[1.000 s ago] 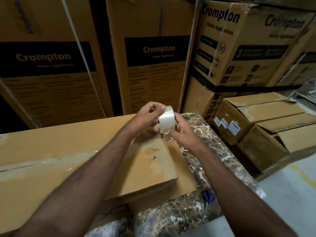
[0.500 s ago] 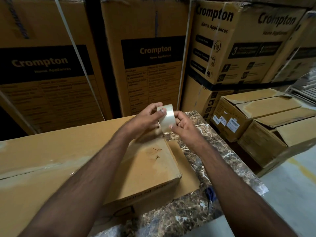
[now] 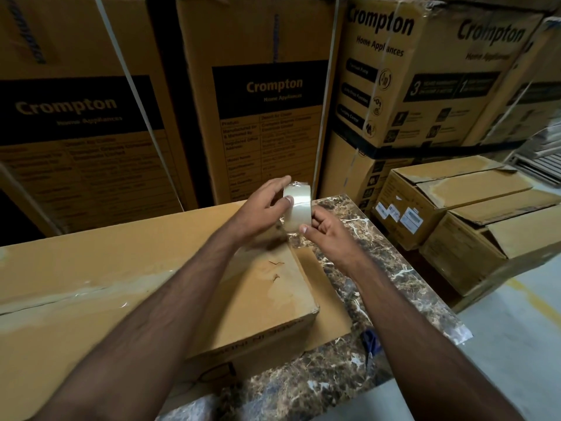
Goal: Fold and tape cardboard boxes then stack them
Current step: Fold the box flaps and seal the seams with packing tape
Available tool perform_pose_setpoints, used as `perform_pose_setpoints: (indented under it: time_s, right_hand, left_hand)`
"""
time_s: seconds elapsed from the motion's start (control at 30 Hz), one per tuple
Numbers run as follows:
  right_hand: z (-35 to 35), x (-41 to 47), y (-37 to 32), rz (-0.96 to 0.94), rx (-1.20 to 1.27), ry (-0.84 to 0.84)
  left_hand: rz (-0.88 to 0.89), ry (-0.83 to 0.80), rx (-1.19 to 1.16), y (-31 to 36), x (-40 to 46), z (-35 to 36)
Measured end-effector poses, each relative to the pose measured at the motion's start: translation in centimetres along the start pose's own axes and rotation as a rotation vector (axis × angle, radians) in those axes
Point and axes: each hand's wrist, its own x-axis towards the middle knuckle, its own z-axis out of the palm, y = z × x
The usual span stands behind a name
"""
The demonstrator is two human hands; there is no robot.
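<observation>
Much is cut off or murky. Both forearms enter from the bottom edge, so elbows and everything above them are out of view. The tall printed cartons [image 3: 261, 95] behind the box are cropped at the top, and their small print is too dim and blurred to read beyond the brand name. The box [image 3: 252, 287] runs off the left edge, so its full length cannot be seen; its near face carries lettering too dark to make out. A small blue thing [image 3: 372, 341] lies on the marble top [image 3: 373, 247] just right of the box, half covered by the right forearm — what it is cannot be told.

The tape roll [image 3: 297, 208] is held up in the air above the box's far right corner, clear of the cardboard. It stands on edge, its broad band facing the camera and its hole axis running roughly left to right; the core is hidden by the hands. Whether a free end is lifted cannot be made out.

The left hand [image 3: 261, 211] grips the roll from its left side, fingers curled over the top and thumb pressed on the band. The right hand [image 3: 324, 226] holds the roll's lower right part, thumb on the band, fingers curled behind it.

Right of the box, beyond the marble top, two plain cartons [image 3: 455, 208] sit on the floor — flaps closed, one with white labels.
</observation>
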Motion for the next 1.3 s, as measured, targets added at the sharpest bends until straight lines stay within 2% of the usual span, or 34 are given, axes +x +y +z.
perform_pose_setpoints:
  time_s: [0.13,0.33,0.47,0.63,0.8,0.97,1.03,1.17,1.3]
  right_hand:
    - [0.2,0.1,0.1,-0.03,-0.076,-0.011]
    - [0.0,0.0,0.3,-0.061,-0.123,-0.018]
    - [0.3,0.1,0.8,-0.064,-0.145,0.045]
    - [-0.3,0.0,1.3,-0.027,-0.347,0.034]
    - [0.4,0.5,0.5,-0.043,-0.335,0.177]
    - [0.9,1.3,-0.5,-0.007,-0.142,0.208]
    - [1.1,1.2,-1.1,0.006,-0.048,0.196]
    - [0.8,1.9,-1.9,0.049,0.026,0.111]
    - [0.0,2.8,-1.4,0.093,-0.007,0.014]
  left_hand:
    - [-0.019,0.124,-0.058,-0.5,0.5,-0.6]
    - [-0.11,0.07,0.002,0.3,2.1,-1.1]
    - [-0.215,0.065,0.016,0.3,2.9,-1.1]
    - [-0.267,-0.01,-0.058,-0.4,4.0,-1.4]
    - [-0.276,0.007,-0.016,-1.9,5.3,-1.6]
    - [-0.248,0.051,0.06,-3.1,6.5,-1.5]
    - [-0.249,0.091,0.135,-3.3,6.9,-1.6]
    - [-0.279,0.027,0.171,-4.6,7.7,-2.0]
    - [-0.331,-0.069,0.059,-5.4,8.0,-2.3]
